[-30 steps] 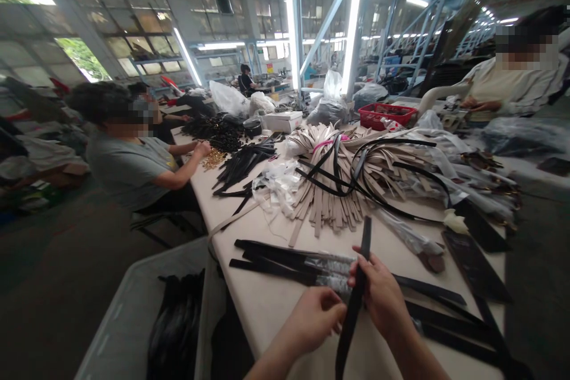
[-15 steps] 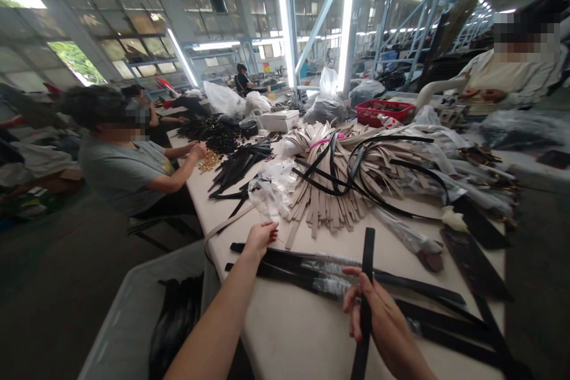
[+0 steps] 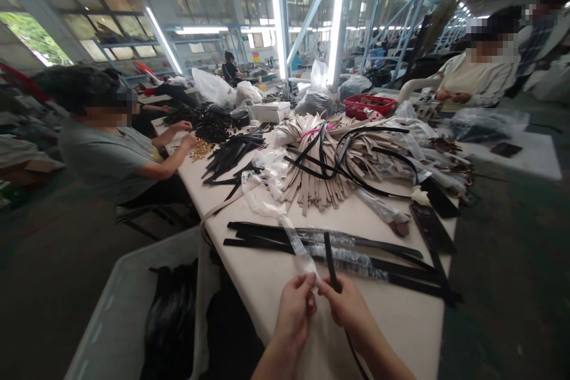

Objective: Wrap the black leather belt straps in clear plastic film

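Note:
My left hand [image 3: 299, 304] is closed, pinching the near end of a clear plastic film strip [image 3: 297, 244]. That strip stretches back to the crumpled film on the table. Beside it, my right hand [image 3: 345, 303] is closed around a narrow black strap [image 3: 330, 258], which stands up above the fingers and hangs down below the wrist. The right fingertips meet the film at the left hand; whether they grip it too is hard to tell. Just beyond both hands lie several black straps [image 3: 276, 243], their middles wrapped in clear plastic [image 3: 351, 260].
A fanned heap of beige strips [image 3: 314, 187] lies mid-table, with looped black straps on it. A pile of black strips [image 3: 234, 151], a red basket [image 3: 369, 108] and a phone [image 3: 425, 222] surround it. Left stand a grey bin [image 3: 111, 303] and a seated co-worker [image 3: 107, 154].
My left hand has come back toward me, drawing the film strip out from the pile. My right hand, still with the black strap, has moved left beside it. The view has shifted.

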`<state>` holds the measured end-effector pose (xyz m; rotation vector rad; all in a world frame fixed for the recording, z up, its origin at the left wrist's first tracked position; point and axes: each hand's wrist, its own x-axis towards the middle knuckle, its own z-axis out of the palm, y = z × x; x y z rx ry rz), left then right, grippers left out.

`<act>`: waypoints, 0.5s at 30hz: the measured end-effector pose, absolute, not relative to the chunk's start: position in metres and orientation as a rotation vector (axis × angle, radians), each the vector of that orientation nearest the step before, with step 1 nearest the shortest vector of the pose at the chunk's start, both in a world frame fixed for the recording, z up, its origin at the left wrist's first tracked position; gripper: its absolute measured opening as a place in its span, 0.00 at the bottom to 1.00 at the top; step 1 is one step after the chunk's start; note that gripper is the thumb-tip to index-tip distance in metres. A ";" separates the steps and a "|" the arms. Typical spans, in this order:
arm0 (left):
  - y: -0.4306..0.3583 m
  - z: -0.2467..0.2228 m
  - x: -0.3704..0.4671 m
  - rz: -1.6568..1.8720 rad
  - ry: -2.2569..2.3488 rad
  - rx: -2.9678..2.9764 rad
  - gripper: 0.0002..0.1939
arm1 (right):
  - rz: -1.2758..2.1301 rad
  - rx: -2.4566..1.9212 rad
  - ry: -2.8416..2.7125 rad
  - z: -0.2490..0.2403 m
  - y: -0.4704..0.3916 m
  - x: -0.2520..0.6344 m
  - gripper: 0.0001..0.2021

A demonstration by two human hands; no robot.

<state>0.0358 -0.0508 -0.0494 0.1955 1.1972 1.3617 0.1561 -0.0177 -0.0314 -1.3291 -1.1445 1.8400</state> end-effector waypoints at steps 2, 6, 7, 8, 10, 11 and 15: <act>-0.057 -0.049 0.041 1.367 1.201 0.205 0.22 | 1.775 -1.371 -1.162 -0.033 -0.023 0.159 0.27; -0.065 -0.049 0.046 1.324 1.192 0.252 0.22 | 1.712 -1.409 -1.181 -0.032 -0.029 0.168 0.26; -0.066 -0.050 0.048 1.306 1.192 0.272 0.22 | 1.707 -1.416 -1.190 -0.032 -0.030 0.170 0.25; -0.068 -0.051 0.049 1.293 1.195 0.293 0.22 | 1.703 -1.424 -1.197 -0.032 -0.032 0.171 0.25; -0.070 -0.053 0.051 1.296 1.211 0.336 0.22 | 1.689 -1.433 -1.197 -0.032 -0.034 0.174 0.25; -0.071 -0.055 0.053 1.313 1.221 0.350 0.22 | 1.683 -1.430 -1.192 -0.033 -0.036 0.174 0.25; -0.072 -0.055 0.055 1.367 1.253 0.369 0.22 | 1.725 -1.391 -1.178 -0.032 -0.041 0.176 0.26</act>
